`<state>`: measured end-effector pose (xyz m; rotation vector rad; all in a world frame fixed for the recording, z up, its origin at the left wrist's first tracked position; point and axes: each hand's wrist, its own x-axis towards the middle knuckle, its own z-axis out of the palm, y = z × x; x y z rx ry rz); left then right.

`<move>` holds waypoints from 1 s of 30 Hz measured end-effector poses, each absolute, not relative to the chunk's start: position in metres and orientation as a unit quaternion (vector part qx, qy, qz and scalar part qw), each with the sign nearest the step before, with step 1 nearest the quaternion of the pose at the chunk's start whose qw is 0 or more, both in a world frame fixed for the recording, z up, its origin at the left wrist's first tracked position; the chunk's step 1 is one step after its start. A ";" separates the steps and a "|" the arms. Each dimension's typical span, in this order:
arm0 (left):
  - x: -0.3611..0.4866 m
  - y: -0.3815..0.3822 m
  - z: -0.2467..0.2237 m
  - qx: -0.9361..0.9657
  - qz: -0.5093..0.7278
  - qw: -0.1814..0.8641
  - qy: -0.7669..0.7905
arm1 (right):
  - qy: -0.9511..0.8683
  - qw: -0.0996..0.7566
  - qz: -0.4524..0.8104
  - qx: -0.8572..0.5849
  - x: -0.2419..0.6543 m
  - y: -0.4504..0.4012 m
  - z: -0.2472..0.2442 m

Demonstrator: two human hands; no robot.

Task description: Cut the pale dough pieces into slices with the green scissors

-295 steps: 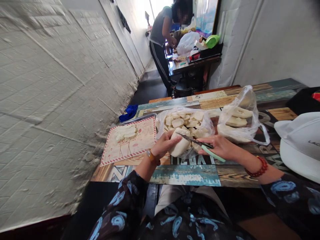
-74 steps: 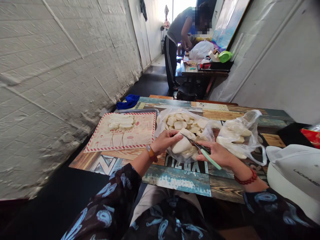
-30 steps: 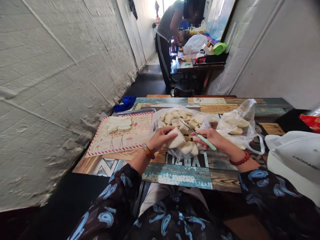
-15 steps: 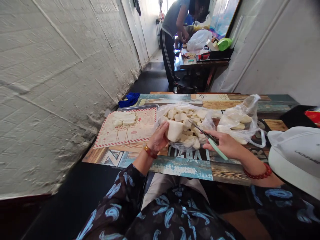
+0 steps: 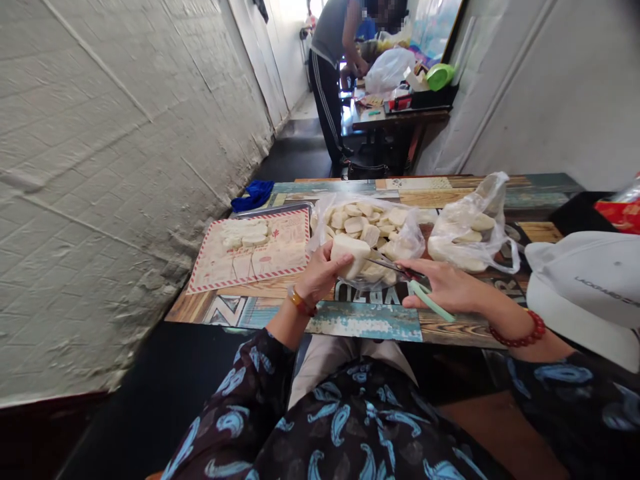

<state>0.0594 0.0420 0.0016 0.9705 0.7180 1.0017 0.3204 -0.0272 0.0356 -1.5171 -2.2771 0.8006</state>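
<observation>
My left hand is closed around a white block that looks like a steamed bun, held above an open plastic bag. Many pale cut slices fill that bag. In my right hand is a pair of scissors with mint-green handles. Their handles are spread apart, and the blades point left to the bun's right edge. Whether they bite into it, I cannot tell. To the right, a second clear bag holds larger whole pieces.
On the left, several white pieces lie on a printed paper sheet over a tray. A blue cloth is behind it. A white cap sits at right. Another person bends over a far table.
The scissors have moved left and down against the bun, and their handles have opened wider. The bun is tilted and slightly nearer the scissors. The whole view has shifted a little.
</observation>
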 end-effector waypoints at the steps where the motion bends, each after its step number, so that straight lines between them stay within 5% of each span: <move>1: 0.059 0.043 0.001 0.440 0.450 0.707 0.322 | -0.792 0.137 0.280 -0.525 0.319 -0.026 0.038; 30: 0.082 0.052 -0.003 0.483 0.422 0.699 0.317 | -0.803 0.066 0.267 -0.529 0.329 -0.010 0.056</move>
